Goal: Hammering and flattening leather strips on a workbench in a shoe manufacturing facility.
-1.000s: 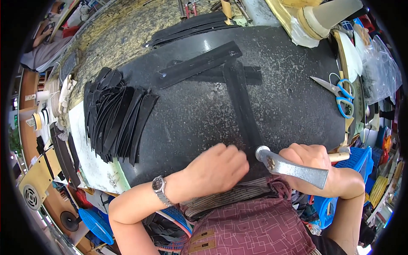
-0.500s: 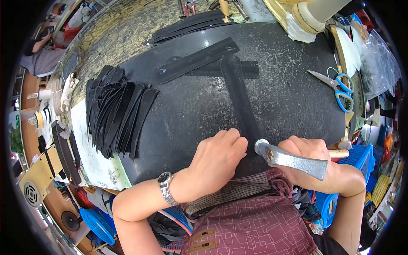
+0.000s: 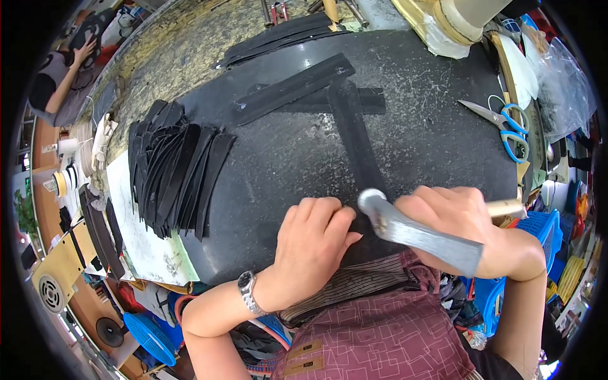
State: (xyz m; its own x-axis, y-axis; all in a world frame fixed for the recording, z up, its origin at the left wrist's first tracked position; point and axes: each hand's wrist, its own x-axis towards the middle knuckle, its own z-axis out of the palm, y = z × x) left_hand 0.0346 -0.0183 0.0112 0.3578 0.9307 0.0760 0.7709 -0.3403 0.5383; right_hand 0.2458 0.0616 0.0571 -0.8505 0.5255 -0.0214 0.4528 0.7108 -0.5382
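Observation:
My right hand [image 3: 446, 218] is wrapped round the wooden handle of a steel hammer [image 3: 430, 237]. The round face of its head is over the near end of a flat black strip [image 3: 354, 142] and hides that end. My left hand [image 3: 313, 244], with a metal-banded watch at the wrist, is beside the hammer head, low over the black work surface. Its fingers are curled and the thumb points toward the strip's near end. Anything between those fingertips is hidden. Two more black strips [image 3: 294, 88] lie crossed beyond the first.
A fanned pile of black strips [image 3: 177, 168] lies at the left on the black slab [image 3: 437, 145]. Another stack [image 3: 278, 41] is at the far edge. Blue-handled scissors [image 3: 506, 123] lie at the right, above a blue basket [image 3: 544, 237]. Another person [image 3: 69, 79] is at far left.
The hammer head has shifted left and slightly away from me, and now looks blurred. My left hand has moved a little left, and its thumb shows. The far-left person's arm has moved.

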